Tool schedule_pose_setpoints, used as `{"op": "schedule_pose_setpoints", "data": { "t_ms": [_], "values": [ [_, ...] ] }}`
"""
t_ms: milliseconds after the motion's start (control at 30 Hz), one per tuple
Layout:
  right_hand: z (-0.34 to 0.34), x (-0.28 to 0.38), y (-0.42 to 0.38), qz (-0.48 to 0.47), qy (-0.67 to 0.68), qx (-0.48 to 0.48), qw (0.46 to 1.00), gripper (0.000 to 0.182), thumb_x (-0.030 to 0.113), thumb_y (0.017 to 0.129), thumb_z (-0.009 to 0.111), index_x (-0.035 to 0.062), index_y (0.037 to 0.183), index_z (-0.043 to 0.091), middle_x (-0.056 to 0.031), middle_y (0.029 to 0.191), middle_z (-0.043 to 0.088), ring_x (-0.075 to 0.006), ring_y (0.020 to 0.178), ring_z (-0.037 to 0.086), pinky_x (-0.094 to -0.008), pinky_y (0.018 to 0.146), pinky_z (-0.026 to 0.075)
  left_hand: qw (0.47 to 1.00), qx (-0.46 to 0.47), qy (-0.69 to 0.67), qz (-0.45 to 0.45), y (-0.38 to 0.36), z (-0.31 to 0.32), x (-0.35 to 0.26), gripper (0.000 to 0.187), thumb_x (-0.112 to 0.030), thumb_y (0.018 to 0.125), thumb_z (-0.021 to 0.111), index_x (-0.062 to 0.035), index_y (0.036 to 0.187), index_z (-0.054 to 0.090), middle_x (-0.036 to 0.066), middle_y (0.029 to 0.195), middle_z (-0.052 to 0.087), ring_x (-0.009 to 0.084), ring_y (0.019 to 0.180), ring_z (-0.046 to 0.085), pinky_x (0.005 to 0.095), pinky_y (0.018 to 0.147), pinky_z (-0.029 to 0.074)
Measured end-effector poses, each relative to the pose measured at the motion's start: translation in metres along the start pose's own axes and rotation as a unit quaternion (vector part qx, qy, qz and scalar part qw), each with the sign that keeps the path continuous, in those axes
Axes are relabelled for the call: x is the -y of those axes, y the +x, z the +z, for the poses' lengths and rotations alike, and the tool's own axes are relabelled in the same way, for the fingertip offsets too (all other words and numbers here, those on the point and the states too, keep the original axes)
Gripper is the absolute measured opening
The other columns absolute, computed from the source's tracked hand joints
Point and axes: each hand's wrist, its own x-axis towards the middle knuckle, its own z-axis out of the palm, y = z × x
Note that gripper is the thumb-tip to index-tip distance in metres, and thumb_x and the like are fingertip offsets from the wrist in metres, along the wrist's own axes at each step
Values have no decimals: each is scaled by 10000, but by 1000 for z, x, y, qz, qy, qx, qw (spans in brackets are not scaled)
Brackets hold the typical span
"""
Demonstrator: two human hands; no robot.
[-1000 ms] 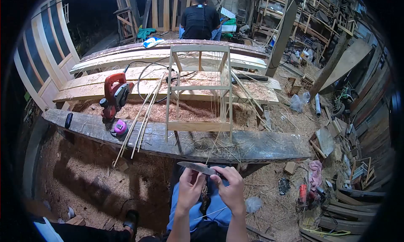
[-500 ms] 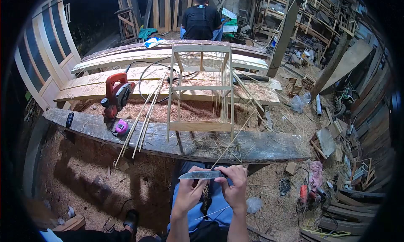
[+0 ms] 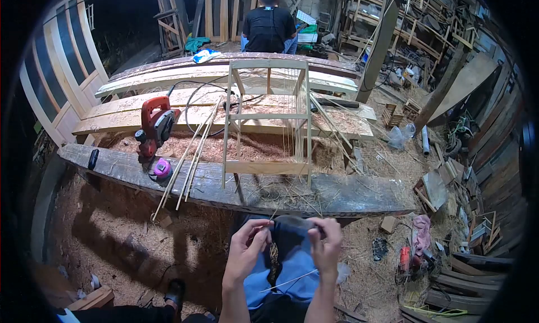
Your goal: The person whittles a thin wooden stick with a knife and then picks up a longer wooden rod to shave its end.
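My left hand (image 3: 246,253) is closed in a pinch over my lap, with a thin stick at its fingertips. To its right, my right hand (image 3: 325,244) is closed on a knife (image 3: 296,222), whose blade is blurred and reaches toward the left fingers. Both hands are just in front of a dark, worn beam (image 3: 359,196). On that beam stands a slender wooden frame (image 3: 266,168) with thin sticks along its right side. Another thin stick (image 3: 289,282) lies across my lap.
A red power planer (image 3: 154,124) and a pink tape measure (image 3: 162,168) rest at the left of the beam, beside long thin sticks (image 3: 199,149). Planks (image 3: 123,107) lie behind. A person (image 3: 269,28) sits with their back turned. A red tool (image 3: 405,258) is on the floor at right.
The hands have moved apart, my right hand to the right with the knife. The blade has turned and blurred, and the long stick no longer stretches up to the right from my hands.
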Motion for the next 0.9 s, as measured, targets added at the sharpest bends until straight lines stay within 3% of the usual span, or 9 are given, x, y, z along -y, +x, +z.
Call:
{"op": "schedule_pose_setpoints", "data": {
  "t_ms": [100,167,367,567,700,767,900],
  "values": [
    [19,11,-2,-33,28,59,997,388,466,885,734,97,1005,754,-58,782,614,-262,746,556,-386,715,408,1000,-13,-7,-10,0,3,-1,208,-72,1035,606,-18,1233,641,2,925,647,37,732,513,202,621,403],
    [24,25,-1,-38,30,74,996,389,463,869,747,99,1007,760,-55,789,624,-258,751,562,-384,717,410,998,-47,-41,-22,-2,3,0,244,-12,1004,637,-17,1248,648,27,1018,682,42,865,575,204,738,468],
    [31,32,-3,-43,37,85,995,381,436,818,793,110,1015,775,-38,819,662,-247,767,582,-379,725,413,999,-19,-45,-21,-3,4,5,213,-23,997,654,-4,1209,647,51,1135,675,106,1067,633,245,916,506],
    [25,28,-2,-47,29,78,995,367,416,795,815,107,988,775,-32,805,656,-238,772,587,-375,731,412,997,19,56,50,0,4,9,198,-43,1015,635,11,1204,625,50,1115,666,103,1051,617,260,909,499],
    [21,24,-1,-48,26,87,995,365,408,780,824,107,981,775,-26,793,653,-236,763,578,-374,728,407,997,37,67,25,-1,1,5,186,-55,1026,621,11,1200,620,48,1100,659,99,1043,606,256,903,495],
    [20,23,-1,-51,25,89,994,366,405,775,827,107,981,775,-24,790,654,-235,760,575,-375,727,406,997,52,26,-46,-3,-2,4,191,-64,1033,613,12,1208,615,50,1099,652,98,1043,599,257,905,494],
    [18,27,0,-61,15,103,993,373,411,773,824,112,992,775,-15,797,663,-229,758,572,-372,734,402,998,67,20,-7,-2,-6,7,201,-72,1034,613,9,1219,611,48,1101,652,102,1042,600,261,909,494]
  ]
}}
